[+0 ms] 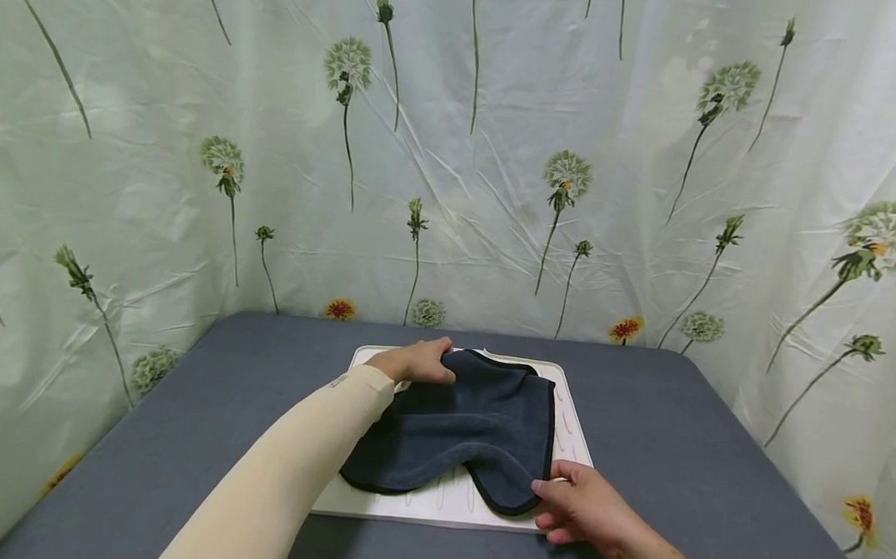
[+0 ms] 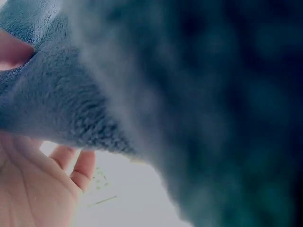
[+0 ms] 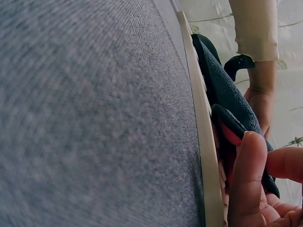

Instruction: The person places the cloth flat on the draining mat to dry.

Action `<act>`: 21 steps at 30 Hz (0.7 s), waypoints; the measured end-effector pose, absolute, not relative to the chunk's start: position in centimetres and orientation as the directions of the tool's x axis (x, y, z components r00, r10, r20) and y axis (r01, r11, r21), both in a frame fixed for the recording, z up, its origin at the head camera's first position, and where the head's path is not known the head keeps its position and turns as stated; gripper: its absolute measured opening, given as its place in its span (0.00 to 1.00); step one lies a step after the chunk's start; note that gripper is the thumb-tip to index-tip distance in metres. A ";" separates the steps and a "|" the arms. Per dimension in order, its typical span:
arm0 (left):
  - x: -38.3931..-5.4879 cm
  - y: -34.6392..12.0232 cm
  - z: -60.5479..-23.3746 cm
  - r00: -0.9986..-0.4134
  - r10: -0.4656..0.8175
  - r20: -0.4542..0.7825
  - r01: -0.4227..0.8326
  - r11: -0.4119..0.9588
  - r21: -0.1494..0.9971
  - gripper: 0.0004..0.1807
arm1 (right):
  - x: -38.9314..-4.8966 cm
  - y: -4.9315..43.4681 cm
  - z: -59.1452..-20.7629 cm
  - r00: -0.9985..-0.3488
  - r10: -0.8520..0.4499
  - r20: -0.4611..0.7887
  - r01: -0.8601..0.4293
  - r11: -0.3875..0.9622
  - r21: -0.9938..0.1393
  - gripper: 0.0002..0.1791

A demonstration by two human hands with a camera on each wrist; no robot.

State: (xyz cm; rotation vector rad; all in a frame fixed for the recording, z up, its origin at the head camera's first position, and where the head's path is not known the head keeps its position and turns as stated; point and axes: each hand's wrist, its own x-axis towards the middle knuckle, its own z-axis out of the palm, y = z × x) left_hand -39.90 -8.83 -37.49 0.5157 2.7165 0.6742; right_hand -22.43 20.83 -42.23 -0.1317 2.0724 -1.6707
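Observation:
A dark blue, plush cloth [image 1: 449, 434] with black edging lies rumpled over a white tray [image 1: 359, 499]. At its far left edge my left hand [image 1: 419, 362] pinches the fabric. In the left wrist view the thumb [image 2: 14, 51] lies over the pile and the other fingers are below. My right hand [image 1: 584, 506] pinches the near right edge between thumb and index finger, close over the tray's rim. Seen from the right wrist, a bit of red underside [image 3: 229, 134] shows beneath the lifted edge of the cloth. Much of the tray is hidden under the fabric.
The tray stands on a table [image 1: 658, 455] covered in dark grey fabric. Behind and at both sides hangs a white curtain [image 1: 495, 231] printed with dandelions. A cream sleeve [image 1: 282, 464] covers my left forearm, which reaches across the tray's left side.

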 end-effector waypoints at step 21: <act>-40.5 -14.9 -36.5 -0.864 0.344 -0.368 -0.084 0.621 0.779 0.07 | -22.1 23.3 -42.0 -0.915 -0.257 -0.310 0.233 0.291 -0.928 0.18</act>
